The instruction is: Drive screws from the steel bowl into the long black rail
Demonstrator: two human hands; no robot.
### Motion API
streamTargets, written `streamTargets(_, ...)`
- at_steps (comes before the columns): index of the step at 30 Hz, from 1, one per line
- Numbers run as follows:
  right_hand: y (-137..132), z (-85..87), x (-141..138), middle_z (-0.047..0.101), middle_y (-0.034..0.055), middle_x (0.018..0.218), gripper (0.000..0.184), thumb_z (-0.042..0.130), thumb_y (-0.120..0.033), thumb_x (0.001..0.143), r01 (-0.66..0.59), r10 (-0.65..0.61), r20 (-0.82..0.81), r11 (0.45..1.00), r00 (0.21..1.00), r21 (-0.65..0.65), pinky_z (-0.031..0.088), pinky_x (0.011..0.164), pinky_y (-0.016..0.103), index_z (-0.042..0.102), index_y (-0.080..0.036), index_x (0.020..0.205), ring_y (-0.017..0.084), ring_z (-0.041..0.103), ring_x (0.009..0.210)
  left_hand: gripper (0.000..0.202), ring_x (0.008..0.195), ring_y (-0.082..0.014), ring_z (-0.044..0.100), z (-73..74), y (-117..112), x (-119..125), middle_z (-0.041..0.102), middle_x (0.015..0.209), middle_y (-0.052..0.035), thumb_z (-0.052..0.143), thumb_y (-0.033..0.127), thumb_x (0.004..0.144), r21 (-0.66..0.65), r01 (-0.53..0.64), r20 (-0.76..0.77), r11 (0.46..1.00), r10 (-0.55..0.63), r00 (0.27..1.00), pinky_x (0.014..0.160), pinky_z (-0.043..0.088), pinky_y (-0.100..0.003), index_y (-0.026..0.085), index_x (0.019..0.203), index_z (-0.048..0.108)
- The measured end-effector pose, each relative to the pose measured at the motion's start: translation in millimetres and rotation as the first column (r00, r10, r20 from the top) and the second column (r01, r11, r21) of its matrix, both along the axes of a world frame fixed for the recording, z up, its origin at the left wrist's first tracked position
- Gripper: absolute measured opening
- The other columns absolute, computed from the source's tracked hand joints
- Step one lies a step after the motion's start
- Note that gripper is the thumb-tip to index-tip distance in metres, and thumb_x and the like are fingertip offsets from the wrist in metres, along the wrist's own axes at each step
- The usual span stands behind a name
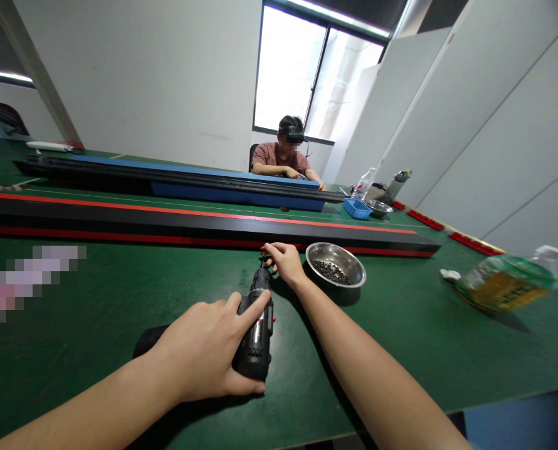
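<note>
Grip, left hand [204, 350]: we hold the black power screwdriver [256, 331] wrapped in a closed grip around its body, index finger stretched along the upper side toward the nose.
Grip, right hand [286, 261]: our fingertips are pinched together at the tool's tip; we cannot tell whether a screw sits between them, it is too small to see.
Tool position: the screwdriver lies low over the green worktop [96, 300], near the middle of the scene, just in front of us.
Long axis: it runs from near to far, butt toward us, nose pointing at the long black rail with the red stripe [189, 222].
Which way from the grip: the tip lies far of our left hand and meets our right hand there; the rail is just beyond the tip.
Nearer hand: the right hand is the one at the tip and next to the steel bowl [335, 265], which sits just right of it and holds small dark screws.
Other things: a plastic bottle [504, 281] lies on its side at the far right; another person [283, 156] sits at the far end beside a blue tray [356, 208].
</note>
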State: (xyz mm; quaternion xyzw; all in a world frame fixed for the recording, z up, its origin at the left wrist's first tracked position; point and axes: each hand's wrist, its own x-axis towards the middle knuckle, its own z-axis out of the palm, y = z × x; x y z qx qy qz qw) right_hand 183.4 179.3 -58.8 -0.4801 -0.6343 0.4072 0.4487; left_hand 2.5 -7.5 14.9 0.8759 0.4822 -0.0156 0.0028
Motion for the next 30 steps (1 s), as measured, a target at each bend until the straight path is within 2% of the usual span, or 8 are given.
streamTargets(10,2.0,-3.0,1.0,0.071,0.0062,0.068,0.035,0.063,-0.047,0.090,0.009,-0.010,0.048,1.000,0.999,0.009,0.046,0.043,0.018,0.079,-0.016,0.096,0.012,0.062,0.050,0.120,0.086,-0.0370,0.071,0.8,-0.2,0.4,0.063,0.117,-0.0156,0.062,0.083,0.067,-0.006,0.001,-0.007,1.000,-0.001,1.000,0.076,0.059,-0.052,0.027,0.163,0.016)
streamTargets(20,1.0,-1.8,0.5,0.072,0.0070,0.072,0.035,0.063,-0.046,0.090,0.010,-0.010,0.047,1.000,0.999,0.013,0.047,0.043,0.018,0.079,-0.016,0.095,0.013,0.064,0.054,0.120,0.086,-0.0380,0.070,0.1,0.6,1.0,0.063,0.116,-0.0155,0.062,0.083,0.068,-0.001,0.003,-0.005,1.000,-0.003,1.000,0.075,0.059,-0.054,0.026,0.163,0.017)
streamTargets(30,-0.9,0.0,-0.7,0.073,0.0069,0.072,0.032,0.065,-0.044,0.089,0.023,-0.023,0.043,1.000,0.999,0.004,0.046,0.042,0.017,0.079,-0.016,0.097,0.013,0.066,0.056,0.118,0.086,-0.0371,0.070,1.2,-2.0,-0.3,0.063,0.117,-0.0160,0.062,0.082,0.069,-0.006,0.002,-0.004,1.000,-0.002,1.000,0.076,0.059,-0.052,0.026,0.163,0.016)
